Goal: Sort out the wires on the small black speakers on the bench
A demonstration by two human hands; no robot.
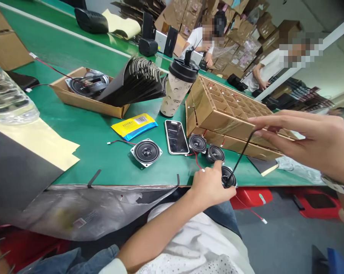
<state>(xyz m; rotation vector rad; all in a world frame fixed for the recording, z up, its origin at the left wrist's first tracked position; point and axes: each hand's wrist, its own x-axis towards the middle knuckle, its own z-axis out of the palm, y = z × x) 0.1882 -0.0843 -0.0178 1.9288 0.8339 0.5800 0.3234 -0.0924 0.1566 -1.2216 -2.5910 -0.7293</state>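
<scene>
While the left hand (210,188) clasps a small round speaker (228,177) near the front edge of the green workbench mat (103,167), its fingers curled around the rim and its forearm rising from the person's lap, the right hand (311,142) comes in from the right with the wrist bent, thumb and forefinger pinching a thin black strip (242,152) whose lower end reaches the speaker's cone. Two matching speakers (197,143) sit just beside it with red wires trailing, near a smartphone (176,137) and a cardboard divider tray (231,118), while a square-framed speaker (146,152) lies farther left on the mat
</scene>
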